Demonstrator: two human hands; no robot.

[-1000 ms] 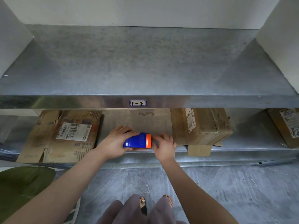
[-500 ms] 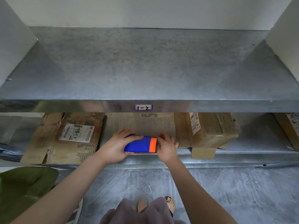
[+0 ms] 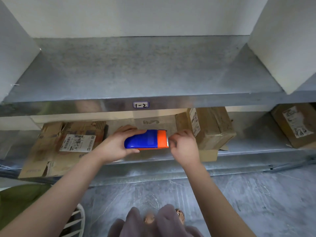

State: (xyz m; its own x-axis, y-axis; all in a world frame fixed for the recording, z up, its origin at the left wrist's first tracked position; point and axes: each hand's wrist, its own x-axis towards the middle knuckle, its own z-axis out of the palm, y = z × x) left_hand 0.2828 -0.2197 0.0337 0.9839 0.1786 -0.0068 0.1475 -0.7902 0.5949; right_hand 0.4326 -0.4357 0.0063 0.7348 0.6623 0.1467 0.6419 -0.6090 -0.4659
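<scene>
A blue and orange tape dispenser [image 3: 145, 140] is held just above a flat cardboard box [image 3: 153, 122] on the lower shelf. My left hand [image 3: 112, 146] grips its blue body from the left, thumb underneath. My right hand [image 3: 184, 146] is at the orange end, with its fingers curled and pinching at the toothed cutter edge. I cannot make out any tape between the fingers. The hands and the dispenser hide most of the box.
A worn carton [image 3: 68, 146] with a label lies left of the hands, a taped carton [image 3: 210, 129] right of them, another [image 3: 294, 124] at far right. The metal upper shelf [image 3: 153, 71], tagged "1-2" [image 3: 141, 105], overhangs. A green object [image 3: 17, 199] and white rack [image 3: 77, 223] are low left.
The dispenser has lifted slightly and its toothed edge now shows. My right hand has shifted from resting against the orange end to pinching at the cutter. The view has tilted up a little.
</scene>
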